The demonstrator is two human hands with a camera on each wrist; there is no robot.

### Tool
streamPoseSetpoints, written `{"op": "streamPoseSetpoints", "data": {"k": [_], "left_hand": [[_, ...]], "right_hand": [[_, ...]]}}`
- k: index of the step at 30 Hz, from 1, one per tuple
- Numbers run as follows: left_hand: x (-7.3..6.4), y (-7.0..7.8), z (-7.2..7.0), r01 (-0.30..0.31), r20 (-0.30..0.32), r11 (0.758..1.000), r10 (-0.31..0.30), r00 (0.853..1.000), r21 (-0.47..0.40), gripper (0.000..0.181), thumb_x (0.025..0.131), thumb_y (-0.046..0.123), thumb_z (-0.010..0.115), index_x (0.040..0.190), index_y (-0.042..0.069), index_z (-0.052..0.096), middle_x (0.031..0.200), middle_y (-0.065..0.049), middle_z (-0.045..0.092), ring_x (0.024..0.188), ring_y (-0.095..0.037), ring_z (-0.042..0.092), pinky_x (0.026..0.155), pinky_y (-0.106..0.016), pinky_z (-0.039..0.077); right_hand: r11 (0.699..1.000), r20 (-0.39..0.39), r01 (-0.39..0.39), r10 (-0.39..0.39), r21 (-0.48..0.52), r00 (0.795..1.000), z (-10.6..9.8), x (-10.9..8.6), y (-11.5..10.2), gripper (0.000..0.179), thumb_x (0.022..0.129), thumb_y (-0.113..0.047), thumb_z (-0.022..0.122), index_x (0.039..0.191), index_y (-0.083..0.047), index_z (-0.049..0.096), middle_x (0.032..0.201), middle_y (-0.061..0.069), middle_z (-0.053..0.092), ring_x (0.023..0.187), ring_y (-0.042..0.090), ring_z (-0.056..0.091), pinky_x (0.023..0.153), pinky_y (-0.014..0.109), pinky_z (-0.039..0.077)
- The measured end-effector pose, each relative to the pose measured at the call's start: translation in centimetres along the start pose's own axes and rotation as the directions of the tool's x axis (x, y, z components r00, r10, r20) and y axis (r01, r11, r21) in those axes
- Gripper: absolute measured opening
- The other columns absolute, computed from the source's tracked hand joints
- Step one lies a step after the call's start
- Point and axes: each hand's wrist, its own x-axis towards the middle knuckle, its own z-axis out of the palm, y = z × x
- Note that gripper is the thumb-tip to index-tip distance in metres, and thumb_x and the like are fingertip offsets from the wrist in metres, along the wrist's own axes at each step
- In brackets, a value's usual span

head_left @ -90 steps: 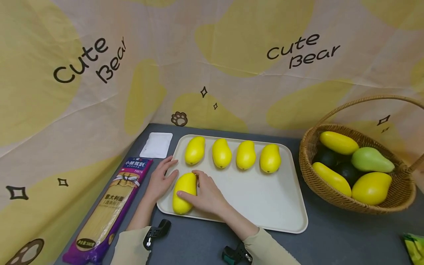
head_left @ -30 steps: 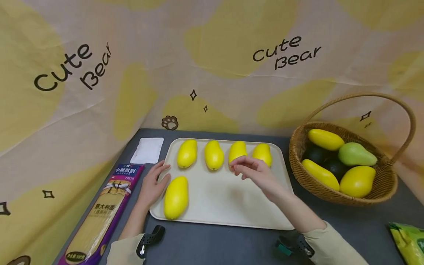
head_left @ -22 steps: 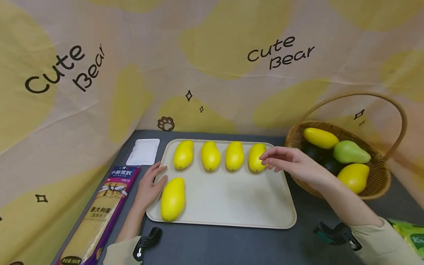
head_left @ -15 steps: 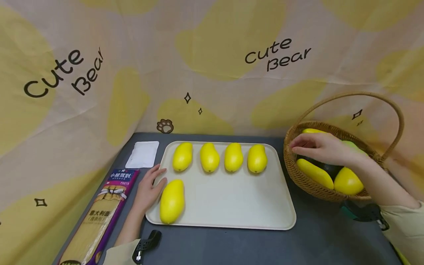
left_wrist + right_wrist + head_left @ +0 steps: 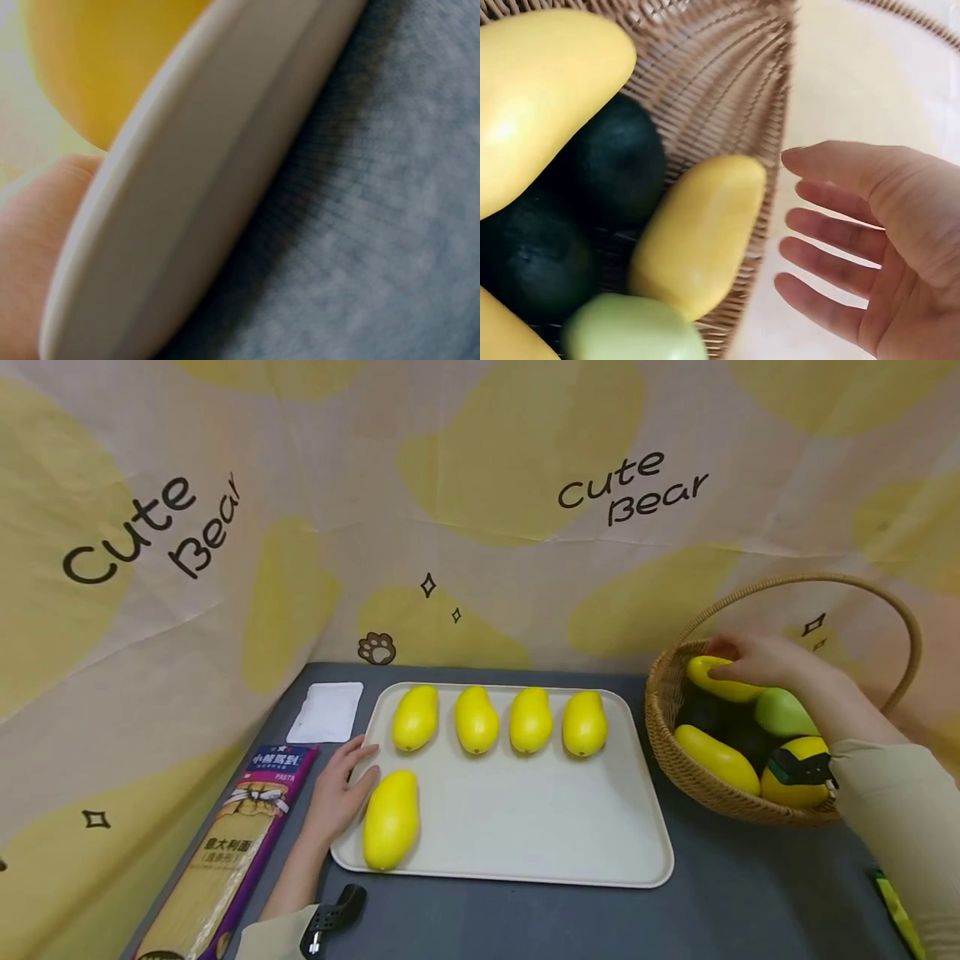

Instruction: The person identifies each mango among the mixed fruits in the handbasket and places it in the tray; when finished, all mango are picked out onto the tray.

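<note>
My left hand (image 5: 336,793) rests at the left rim of the cream tray (image 5: 540,827), fingers spread and holding nothing. Just right of its thumb lies a yellow mango (image 5: 391,820), part of which shows above the rim (image 5: 187,150) in the left wrist view. Several more mangoes (image 5: 476,719) form a row along the tray's back. Over the far side of the wicker basket (image 5: 667,760) is my right hand (image 5: 768,657), above a slim yellow mango (image 5: 720,678). In the right wrist view its fingers (image 5: 832,232) are loosely bent, apart from that mango (image 5: 701,236).
Also in the basket are a green pear (image 5: 783,714), dark avocados (image 5: 619,161) and further yellow mangoes (image 5: 716,758); its handle arches above. A pasta packet (image 5: 232,847) and a white square packet (image 5: 326,712) lie left of the tray. A green bag (image 5: 896,910) shows at lower right.
My right hand let go of the front mango, leaving it on the tray at left, and moved right across the tray to the basket's back. My left hand stayed at the rim.
</note>
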Motion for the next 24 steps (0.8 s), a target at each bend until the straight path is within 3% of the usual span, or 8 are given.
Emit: {"op": "streamPoseSetpoints", "data": {"k": [7, 13, 24], "left_hand": [[0.0, -0.5, 0.1, -0.012, -0.017, 1.0, 0.012, 1.0, -0.003, 0.037, 0.096, 0.016, 0.061, 0.132, 0.005, 0.059, 0.151, -0.015, 0.038, 0.137, -0.038, 0.036, 0.109, -0.056, 0.033], [0.1, -0.4, 0.0, -0.013, -0.012, 1.0, 0.013, 1.0, -0.006, 0.037, 0.097, 0.017, 0.06, 0.133, 0.006, 0.059, 0.152, -0.015, 0.038, 0.138, -0.038, 0.035, 0.109, -0.056, 0.032], [0.0, 0.0, -0.1, 0.011, -0.002, 1.0, -0.011, 1.0, -0.01, 0.038, 0.098, 0.018, 0.059, 0.133, 0.006, 0.058, 0.152, -0.014, 0.037, 0.138, -0.037, 0.034, 0.109, -0.055, 0.033]], "right_hand": [[0.996, 0.071, -0.07, 0.073, -0.047, 0.995, 1.4, 1.2, 2.2, 0.057, 0.082, -0.016, 0.075, 0.12, 0.017, 0.05, 0.121, 0.039, 0.052, 0.111, 0.055, 0.048, 0.091, 0.063, 0.041], [0.99, 0.104, -0.119, 0.127, -0.072, 0.986, 2.0, 1.5, 2.7, 0.068, 0.08, -0.022, 0.076, 0.125, 0.019, 0.046, 0.124, 0.041, 0.046, 0.111, 0.057, 0.045, 0.092, 0.065, 0.039], [0.986, 0.097, -0.112, 0.125, -0.126, 0.987, 2.1, 1.3, 2.5, 0.063, 0.086, -0.028, 0.071, 0.128, 0.014, 0.048, 0.126, 0.039, 0.049, 0.112, 0.057, 0.047, 0.09, 0.066, 0.041]]}}
